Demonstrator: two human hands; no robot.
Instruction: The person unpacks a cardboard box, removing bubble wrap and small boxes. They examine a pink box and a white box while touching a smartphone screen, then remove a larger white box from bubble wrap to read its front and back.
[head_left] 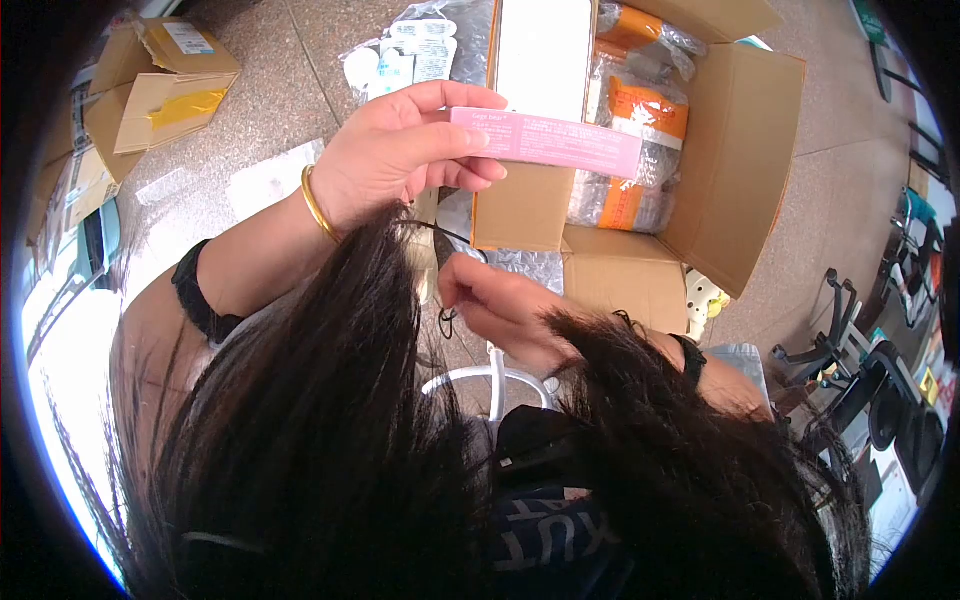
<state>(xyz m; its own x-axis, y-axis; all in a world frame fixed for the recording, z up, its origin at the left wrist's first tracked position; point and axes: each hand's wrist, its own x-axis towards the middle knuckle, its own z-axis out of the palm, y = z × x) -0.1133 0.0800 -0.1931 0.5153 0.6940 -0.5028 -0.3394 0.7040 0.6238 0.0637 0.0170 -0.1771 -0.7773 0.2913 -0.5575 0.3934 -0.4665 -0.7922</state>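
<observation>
Head view — pink box point(560, 148), between left fingers point(452, 96)

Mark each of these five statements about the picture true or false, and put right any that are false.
1. The left hand holds the pink box. True.
2. The bangle is on the right wrist. False: the bangle is on the left wrist.
3. In the picture, the right hand is lower than the pink box. True.
4. The carton under the wrapped packs is upside down and closed. False: the carton is open, with the wrapped packs inside.
5. The white pouches lie inside the carton. False: the white pouches are outside, to its left in the picture.
</observation>
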